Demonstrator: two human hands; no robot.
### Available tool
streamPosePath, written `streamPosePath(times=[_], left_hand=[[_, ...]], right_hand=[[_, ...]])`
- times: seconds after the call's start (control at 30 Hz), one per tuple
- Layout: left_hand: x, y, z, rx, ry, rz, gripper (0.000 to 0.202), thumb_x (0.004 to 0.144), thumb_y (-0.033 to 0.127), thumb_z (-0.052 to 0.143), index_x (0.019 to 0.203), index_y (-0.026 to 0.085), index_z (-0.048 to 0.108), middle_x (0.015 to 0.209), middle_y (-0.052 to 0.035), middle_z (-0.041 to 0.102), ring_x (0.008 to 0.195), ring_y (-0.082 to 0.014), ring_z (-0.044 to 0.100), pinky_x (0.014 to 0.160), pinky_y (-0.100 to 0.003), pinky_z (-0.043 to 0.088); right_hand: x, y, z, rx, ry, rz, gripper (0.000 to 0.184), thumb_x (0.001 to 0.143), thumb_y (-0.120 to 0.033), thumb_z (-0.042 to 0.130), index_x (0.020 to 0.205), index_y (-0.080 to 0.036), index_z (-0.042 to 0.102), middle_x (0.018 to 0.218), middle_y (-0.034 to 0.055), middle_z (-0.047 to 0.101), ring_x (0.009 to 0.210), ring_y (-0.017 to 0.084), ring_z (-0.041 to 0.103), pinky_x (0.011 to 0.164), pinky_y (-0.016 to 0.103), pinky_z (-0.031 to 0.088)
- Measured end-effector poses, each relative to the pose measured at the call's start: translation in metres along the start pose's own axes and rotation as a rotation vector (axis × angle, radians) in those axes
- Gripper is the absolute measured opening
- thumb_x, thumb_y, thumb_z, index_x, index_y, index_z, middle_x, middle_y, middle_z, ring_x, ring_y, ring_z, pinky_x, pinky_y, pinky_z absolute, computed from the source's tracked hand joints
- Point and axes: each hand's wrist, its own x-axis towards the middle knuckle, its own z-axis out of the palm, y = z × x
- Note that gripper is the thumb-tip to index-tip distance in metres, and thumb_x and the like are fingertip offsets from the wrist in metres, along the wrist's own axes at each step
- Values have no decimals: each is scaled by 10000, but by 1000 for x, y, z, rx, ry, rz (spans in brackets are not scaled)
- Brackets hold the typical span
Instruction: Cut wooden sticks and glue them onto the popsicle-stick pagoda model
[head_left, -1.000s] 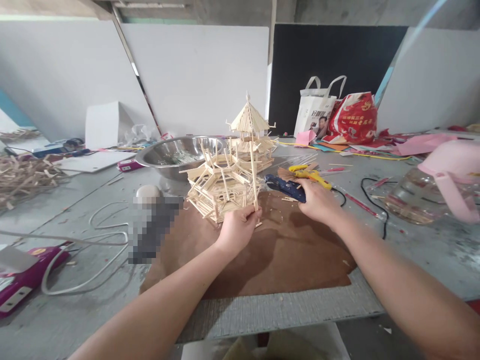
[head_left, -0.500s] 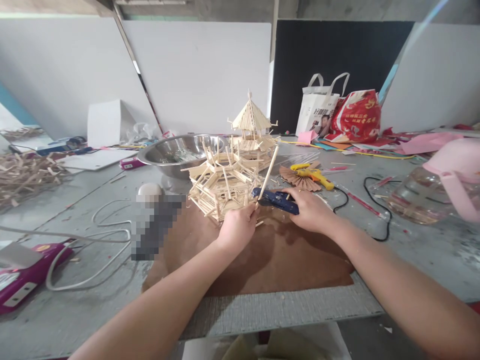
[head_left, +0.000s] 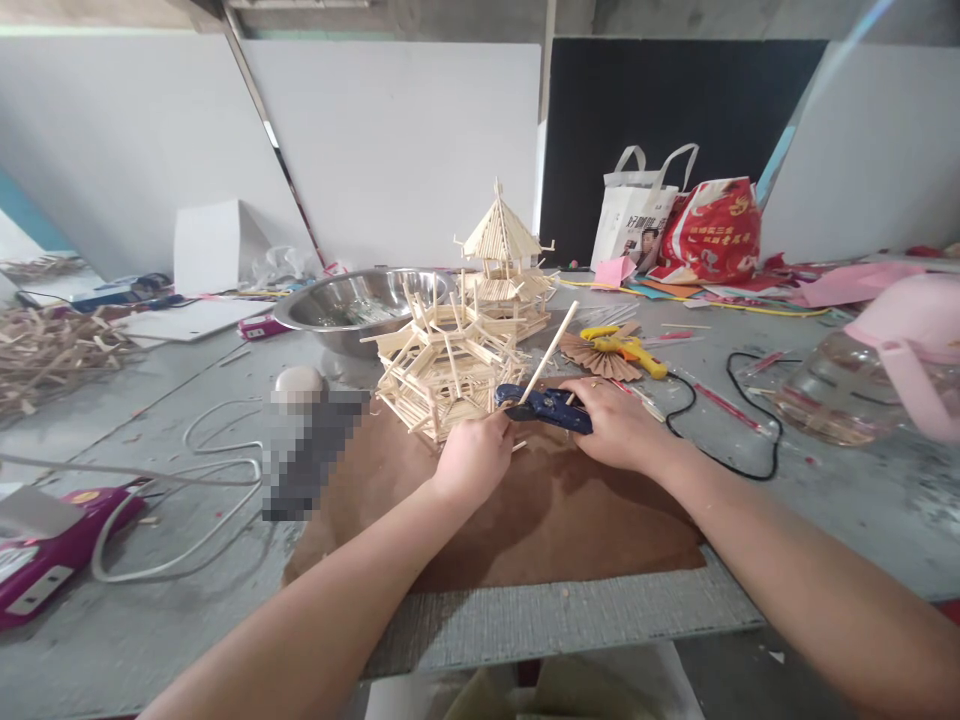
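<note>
My left hand [head_left: 474,462] is closed, its fingertips pinching the low end of a pale wooden stick [head_left: 552,350] that leans up to the right. In my right hand [head_left: 619,425] is a dark blue pliers-like cutter [head_left: 551,408], its head at the stick's lower part beside my left fingertips. Whether its jaws are closed on the stick I cannot tell. Just behind my left hand stands an open, many-sided frame of wooden sticks [head_left: 452,365], with several uprights on top. A small pagoda of sticks [head_left: 501,235] with a pointed roof rises behind it.
Brown sheet [head_left: 540,540] lies under my hands. A steel basin [head_left: 322,300] stands behind left; a yellow glue gun [head_left: 634,352] with black cord lies to the right, near a pink-topped jug [head_left: 840,395]. At left are a purple power strip [head_left: 75,545], white cable and a stick pile [head_left: 60,355].
The stick has tilted further right, its top now lower. The cutter's head has shifted slightly left and levelled out as my right hand turned. My left hand has barely moved.
</note>
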Motion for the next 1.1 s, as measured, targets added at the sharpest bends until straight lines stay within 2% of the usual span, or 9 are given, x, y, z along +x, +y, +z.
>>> streamPosePath(times=[0.37, 0.6, 0.9, 1.1], left_hand=[[-2, 4, -2, -19, -39, -21, 249, 787, 220, 366, 727, 145, 595, 702, -87, 634, 706, -182, 579, 634, -267, 402], [-3, 4, -1, -29, -34, -15, 235, 776, 210, 379, 723, 146, 598, 692, -79, 636, 673, -175, 586, 603, -252, 394], [-3, 6, -3, -42, -33, -32, 234, 771, 211, 388, 736, 158, 613, 691, -65, 636, 668, -163, 579, 600, -239, 385], [-2, 6, -3, -36, -47, -43, 242, 774, 226, 387, 730, 162, 616, 676, -60, 638, 644, -159, 579, 586, -233, 381]], right_hand=[[1, 2, 2, -33, 11, 8, 382, 665, -248, 491, 1036, -157, 482, 914, 94, 600, 829, 217, 541, 692, 298, 376], [1, 0, 2, -44, -6, 32, 347, 704, -367, 474, 985, -166, 499, 887, 86, 607, 808, 215, 554, 684, 297, 381], [3, -4, -2, -38, -68, 82, 285, 722, -394, 465, 896, -177, 524, 838, 76, 618, 780, 205, 562, 650, 276, 366], [4, -1, -2, 15, -88, 73, 442, 687, -565, 451, 879, -173, 520, 818, 81, 619, 769, 215, 570, 621, 276, 369]])
